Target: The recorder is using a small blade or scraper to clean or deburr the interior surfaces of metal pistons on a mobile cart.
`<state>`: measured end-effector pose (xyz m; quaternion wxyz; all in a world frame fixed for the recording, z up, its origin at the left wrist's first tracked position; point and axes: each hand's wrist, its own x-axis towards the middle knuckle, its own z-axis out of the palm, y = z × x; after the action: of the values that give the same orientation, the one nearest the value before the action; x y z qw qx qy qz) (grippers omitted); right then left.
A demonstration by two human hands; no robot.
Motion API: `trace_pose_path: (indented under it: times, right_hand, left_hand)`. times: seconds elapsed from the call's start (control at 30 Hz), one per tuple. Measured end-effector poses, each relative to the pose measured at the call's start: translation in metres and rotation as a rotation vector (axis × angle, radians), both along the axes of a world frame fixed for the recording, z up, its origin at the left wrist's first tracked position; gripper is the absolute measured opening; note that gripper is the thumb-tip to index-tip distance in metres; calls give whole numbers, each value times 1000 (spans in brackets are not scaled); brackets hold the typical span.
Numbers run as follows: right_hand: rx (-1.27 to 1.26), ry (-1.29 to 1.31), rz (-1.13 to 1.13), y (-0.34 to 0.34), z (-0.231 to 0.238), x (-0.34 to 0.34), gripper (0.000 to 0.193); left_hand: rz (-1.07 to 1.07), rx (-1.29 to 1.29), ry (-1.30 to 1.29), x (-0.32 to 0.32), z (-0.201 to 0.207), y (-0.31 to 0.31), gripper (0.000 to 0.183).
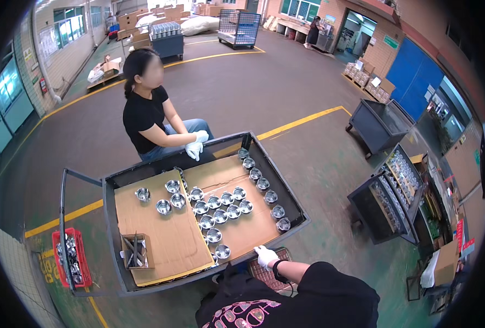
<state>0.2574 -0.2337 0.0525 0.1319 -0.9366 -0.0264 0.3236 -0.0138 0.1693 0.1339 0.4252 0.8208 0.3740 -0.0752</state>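
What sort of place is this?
Probably a factory workshop: a dark grey metal cart holds many shiny, silvery cup-like parts, a blue-grey wire-mesh trolley stands farther off, and yellow painted lines mark the grey floor.

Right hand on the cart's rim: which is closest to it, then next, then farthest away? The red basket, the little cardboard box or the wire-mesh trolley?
From the right hand:
1. Little cardboard box: left, inside the cart.
2. Red basket: farther left, outside the cart.
3. Wire-mesh trolley: far across the floor.
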Motion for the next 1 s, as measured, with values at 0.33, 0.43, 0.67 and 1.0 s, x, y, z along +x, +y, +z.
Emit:
trace_pose_path:
  times: [0.33,0.43,0.67,1.0]
  right_hand:
    - [-50,74,-71,25,11,-21,57]
    - [-76,78,-30,24,1,-17,56]
    - [-112,140,18,24,-8,-2,52]
    - [-141,147,7,26,-6,-4,55]
  left_hand:
    - [-147,60,125,-59,-73,33,28]
    - [-172,77,161,-83,-95,36,29]
    - [19,90,155,-120,-146,33,35]
    - [-70,88,178,-101,-169,33,33]
